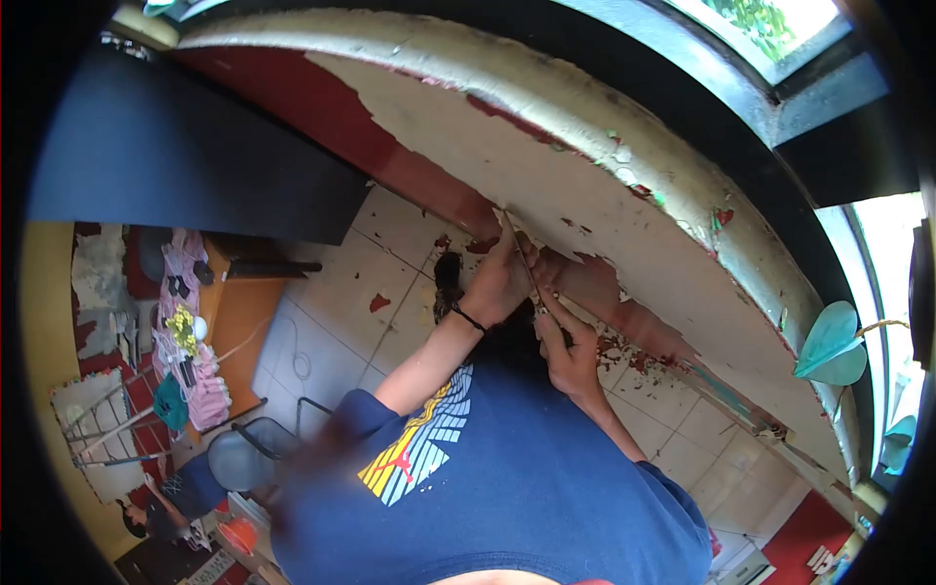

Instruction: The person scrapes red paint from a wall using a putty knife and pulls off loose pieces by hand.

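Observation:
My right hand (570,351) is closed around the lower end of a long, thin scraper-like tool (534,278); its exact kind does not show. My left hand (499,285), with a black band at the wrist, is closed on the same tool farther up, and its tip reaches the wall. Both hands are low by the wall (468,156), where pale plaster shows above a strip of remaining red paint (439,190). Paint edges there are ragged. Below the hands, dark shapes by my legs are hard to make out.
Paint chips (379,303) litter the tiled floor (331,292). A worn ledge (604,146) runs above the wall, below windows. At left are a dark panel (185,146), a wooden desk (249,312), a chair (249,453) and another person (180,497). Green leaves (834,346) hang at right.

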Demonstrator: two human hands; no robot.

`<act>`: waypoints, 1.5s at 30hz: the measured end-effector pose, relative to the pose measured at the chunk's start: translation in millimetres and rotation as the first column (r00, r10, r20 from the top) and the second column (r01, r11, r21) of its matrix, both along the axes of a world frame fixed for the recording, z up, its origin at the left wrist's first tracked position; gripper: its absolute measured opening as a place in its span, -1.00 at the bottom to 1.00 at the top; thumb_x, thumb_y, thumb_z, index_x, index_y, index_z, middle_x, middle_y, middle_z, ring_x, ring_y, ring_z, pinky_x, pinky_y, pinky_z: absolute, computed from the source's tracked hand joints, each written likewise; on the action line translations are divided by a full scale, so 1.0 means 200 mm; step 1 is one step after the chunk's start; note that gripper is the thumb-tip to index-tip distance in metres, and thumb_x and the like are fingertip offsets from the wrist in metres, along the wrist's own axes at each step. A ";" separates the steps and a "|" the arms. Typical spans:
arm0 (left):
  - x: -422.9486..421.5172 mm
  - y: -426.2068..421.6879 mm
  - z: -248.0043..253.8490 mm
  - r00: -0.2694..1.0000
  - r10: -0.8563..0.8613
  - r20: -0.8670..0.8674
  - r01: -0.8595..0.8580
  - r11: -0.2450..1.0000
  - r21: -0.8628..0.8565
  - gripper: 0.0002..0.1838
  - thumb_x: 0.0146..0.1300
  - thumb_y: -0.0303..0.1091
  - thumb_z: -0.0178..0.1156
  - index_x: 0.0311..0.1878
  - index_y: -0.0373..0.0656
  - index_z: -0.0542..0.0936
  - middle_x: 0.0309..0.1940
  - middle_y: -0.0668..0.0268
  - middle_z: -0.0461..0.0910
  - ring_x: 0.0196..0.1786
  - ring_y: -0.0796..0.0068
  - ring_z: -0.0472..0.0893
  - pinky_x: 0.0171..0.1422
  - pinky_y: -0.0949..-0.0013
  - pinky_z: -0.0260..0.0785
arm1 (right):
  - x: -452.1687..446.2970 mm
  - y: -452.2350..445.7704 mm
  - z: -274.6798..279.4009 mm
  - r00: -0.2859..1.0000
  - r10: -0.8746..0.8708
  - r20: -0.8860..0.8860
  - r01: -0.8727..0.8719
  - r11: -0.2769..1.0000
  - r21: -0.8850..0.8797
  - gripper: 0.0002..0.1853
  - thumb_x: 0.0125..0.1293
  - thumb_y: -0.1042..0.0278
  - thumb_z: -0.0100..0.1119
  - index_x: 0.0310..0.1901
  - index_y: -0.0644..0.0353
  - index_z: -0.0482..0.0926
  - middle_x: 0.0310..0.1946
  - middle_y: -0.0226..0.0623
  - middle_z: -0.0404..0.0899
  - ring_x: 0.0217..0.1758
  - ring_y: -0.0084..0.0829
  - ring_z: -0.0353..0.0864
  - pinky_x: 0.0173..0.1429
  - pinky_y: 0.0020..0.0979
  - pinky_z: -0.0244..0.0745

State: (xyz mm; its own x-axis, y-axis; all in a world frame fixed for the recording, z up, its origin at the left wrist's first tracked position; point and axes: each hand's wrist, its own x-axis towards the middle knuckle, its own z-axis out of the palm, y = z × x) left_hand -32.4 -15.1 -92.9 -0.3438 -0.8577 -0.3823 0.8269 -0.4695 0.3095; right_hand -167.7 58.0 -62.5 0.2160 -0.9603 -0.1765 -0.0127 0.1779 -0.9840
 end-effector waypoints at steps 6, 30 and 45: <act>0.05 0.00 -0.07 0.997 0.062 0.035 -0.063 0.998 0.007 -0.80 0.33 -0.16 -0.09 -0.39 0.02 0.37 -0.56 0.51 0.29 -0.45 0.54 0.28 -0.29 0.40 0.19 | 0.04 -0.02 -0.08 0.990 -0.021 -0.137 -0.011 0.974 -0.225 -0.60 0.32 0.45 -0.03 0.20 0.18 0.37 -0.59 -0.58 0.28 -0.59 -0.76 0.15 -0.53 -0.67 0.12; 0.05 -0.03 -0.04 0.996 0.014 0.091 -0.018 0.999 0.041 -0.72 0.37 -0.03 -0.15 -0.30 0.00 0.39 -0.50 0.45 0.35 -0.40 0.49 0.37 -0.22 0.33 0.27 | 0.04 -0.07 0.00 1.000 -0.006 -0.010 0.006 1.000 0.008 -0.61 0.30 0.46 -0.06 0.16 0.31 0.38 0.12 -0.12 0.44 0.23 -0.42 0.34 0.25 -0.47 0.18; 0.20 -0.11 -0.01 0.964 0.182 0.192 -0.173 0.983 -0.063 -0.71 0.33 0.02 -0.04 -0.31 0.00 0.34 -0.43 0.46 0.30 -0.37 0.51 0.32 -0.23 0.40 0.22 | 0.18 -0.17 -0.11 0.999 0.020 -0.029 -0.025 0.983 -0.180 -0.62 0.35 0.37 -0.04 0.19 0.17 0.39 -0.51 -0.53 0.39 -0.58 -0.76 0.20 -0.58 -0.66 0.13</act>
